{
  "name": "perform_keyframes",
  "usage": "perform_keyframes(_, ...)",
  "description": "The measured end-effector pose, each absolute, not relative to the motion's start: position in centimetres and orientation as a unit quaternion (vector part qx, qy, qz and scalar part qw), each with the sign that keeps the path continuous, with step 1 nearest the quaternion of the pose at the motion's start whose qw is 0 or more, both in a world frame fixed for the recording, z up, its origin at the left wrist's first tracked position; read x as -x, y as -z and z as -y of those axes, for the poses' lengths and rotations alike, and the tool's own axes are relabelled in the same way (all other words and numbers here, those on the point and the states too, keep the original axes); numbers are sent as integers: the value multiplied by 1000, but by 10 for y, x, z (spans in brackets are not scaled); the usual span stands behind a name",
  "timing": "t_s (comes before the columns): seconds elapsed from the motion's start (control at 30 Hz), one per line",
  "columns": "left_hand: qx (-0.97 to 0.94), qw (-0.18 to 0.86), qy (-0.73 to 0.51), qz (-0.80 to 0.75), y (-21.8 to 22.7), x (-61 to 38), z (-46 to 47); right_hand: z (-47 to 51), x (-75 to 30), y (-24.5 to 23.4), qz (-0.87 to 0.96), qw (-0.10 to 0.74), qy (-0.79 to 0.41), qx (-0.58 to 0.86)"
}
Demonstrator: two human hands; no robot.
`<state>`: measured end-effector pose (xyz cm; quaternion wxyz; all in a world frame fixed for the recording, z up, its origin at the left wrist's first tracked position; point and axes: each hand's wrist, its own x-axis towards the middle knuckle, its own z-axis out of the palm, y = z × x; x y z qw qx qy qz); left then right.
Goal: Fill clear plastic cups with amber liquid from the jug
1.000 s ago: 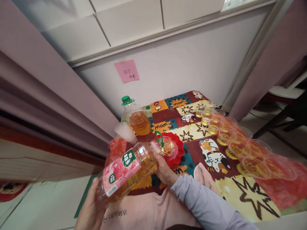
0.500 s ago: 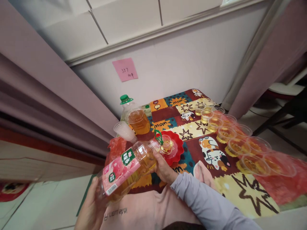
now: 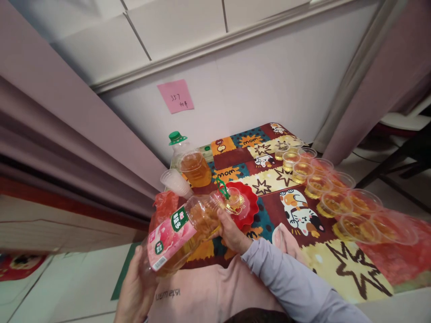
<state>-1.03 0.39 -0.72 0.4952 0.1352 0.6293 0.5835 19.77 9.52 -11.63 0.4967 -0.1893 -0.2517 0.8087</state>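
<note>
- Head view, bottle: one, pink-labelled (image 3: 173, 237), part filled with amber liquid; held aslant above the near side of the patterned cloth (image 3: 232, 160), neck end toward the small cup (image 3: 235, 196).
- Right hand (image 3: 234, 233): one, lavender-sleeved; fingers closed around the bottle near its neck.
- Left hand (image 3: 134, 282): one; grasping the bottle's base.
- Small cup: one, clear, on the red plate (image 3: 252, 202); whether liquid enters it, cannot tell.
- Change: amber now appears to fill more of the bottle's shoulder than half a second ago; judged a steeper pouring tilt, calling for steady control.
- Filled cups (image 3: 318, 185): several, in rows, right side.
- Cup stack (image 3: 177, 181): one, beside the large bottle (image 3: 195, 168).
</note>
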Motion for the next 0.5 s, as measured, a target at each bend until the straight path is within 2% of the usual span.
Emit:
perform_keyframes(0.23,-131,526,-628,-558,30,2,-11,-106,-220,95,385,540,-716,219)
perform_keyframes(0.4,-106,577,-649,-484,53,-2,-17,-107,-221,78,421,506,-701,274)
perform_keyframes(0.5,-115,573,-663,-468,69,3,-20,-102,-216,73,459,494,-669,312)
